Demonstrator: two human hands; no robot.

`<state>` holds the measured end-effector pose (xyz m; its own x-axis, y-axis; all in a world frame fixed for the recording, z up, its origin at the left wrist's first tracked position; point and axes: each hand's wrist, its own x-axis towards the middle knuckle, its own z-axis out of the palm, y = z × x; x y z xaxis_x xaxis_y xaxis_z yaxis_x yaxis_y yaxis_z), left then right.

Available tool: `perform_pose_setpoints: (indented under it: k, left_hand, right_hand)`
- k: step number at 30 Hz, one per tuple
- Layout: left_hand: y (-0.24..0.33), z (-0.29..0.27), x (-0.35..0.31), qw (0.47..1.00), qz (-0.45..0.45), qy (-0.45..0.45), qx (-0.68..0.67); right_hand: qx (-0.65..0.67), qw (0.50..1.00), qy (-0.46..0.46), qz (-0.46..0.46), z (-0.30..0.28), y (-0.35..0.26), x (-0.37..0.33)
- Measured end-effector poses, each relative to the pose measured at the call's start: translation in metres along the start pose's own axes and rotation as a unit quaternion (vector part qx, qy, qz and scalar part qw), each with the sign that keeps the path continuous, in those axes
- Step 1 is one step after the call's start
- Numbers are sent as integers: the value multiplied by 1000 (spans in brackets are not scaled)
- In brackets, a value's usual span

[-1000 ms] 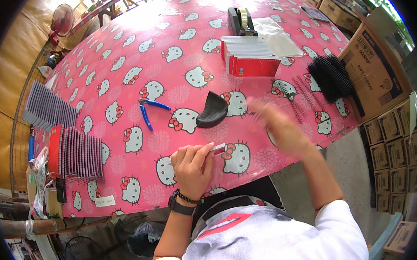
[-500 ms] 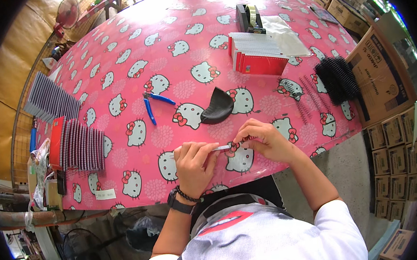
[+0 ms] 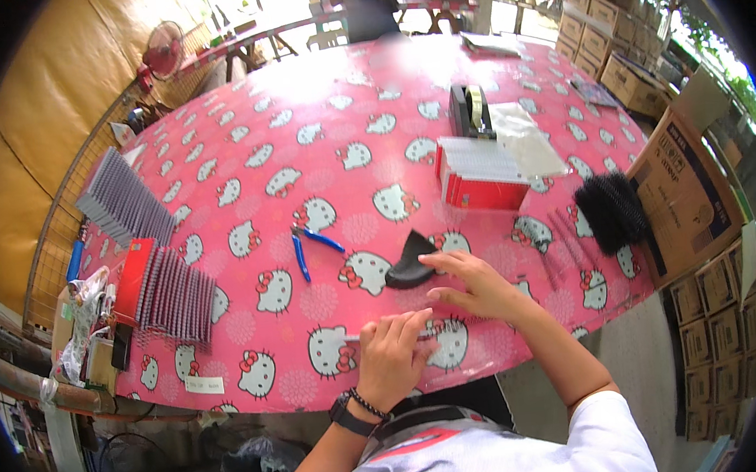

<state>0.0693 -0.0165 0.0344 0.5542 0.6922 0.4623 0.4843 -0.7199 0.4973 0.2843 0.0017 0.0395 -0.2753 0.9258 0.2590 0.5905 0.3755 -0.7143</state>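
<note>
My left hand [image 3: 393, 358] is closed on a thin pale booklet seen edge-on, mostly hidden under the fingers. A dark spiral coil [image 3: 451, 324] shows along its right part, close to the tabletop. My right hand [image 3: 474, 286] is open, its thumb and fingers apart, with nothing visible in it. Its fingertips reach the right edge of a black wedge-shaped piece [image 3: 408, 264] with a curved side; whether they touch it I cannot tell. Beyond my left hand lie blue-handled cutting pliers [image 3: 313, 247].
On the left stand stacks of spiral-bound booklets [image 3: 172, 299]. Right of centre are red-covered booklets [image 3: 487, 195] and a tape dispenser [image 3: 466, 116]. A heap of black coils [image 3: 609, 215] lies beside a cardboard box [image 3: 686, 192]. A person [image 3: 366, 4] stands beyond the pink table.
My right hand has left the coil by the booklet and moved up toward the black piece, its fingers opening. My left hand has shifted right with the booklet. The view has tilted up.
</note>
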Motion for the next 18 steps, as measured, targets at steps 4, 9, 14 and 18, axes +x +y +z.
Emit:
perform_pose_setpoints:
  k: [4, 9, 14, 18]
  left_hand:
    - [-17, 5, -2, 998, 46, -36, 18]
    - [-9, -4, 3, 999, 35, 17, -12]
    - [-26, 1, -5, 997, 45, -32, 46]
    - [-34, -11, -5, 998, 36, 7, 42]
  right_hand:
    - [-198, 980, 29, -1, 24, 48, 37]
    - [-232, 972, -34, 1, 33, 54, 47]
    - [-81, 997, -18, 2, 22, 36, 25]
    - [341, 930, -88, 103, 4, 21, -18]
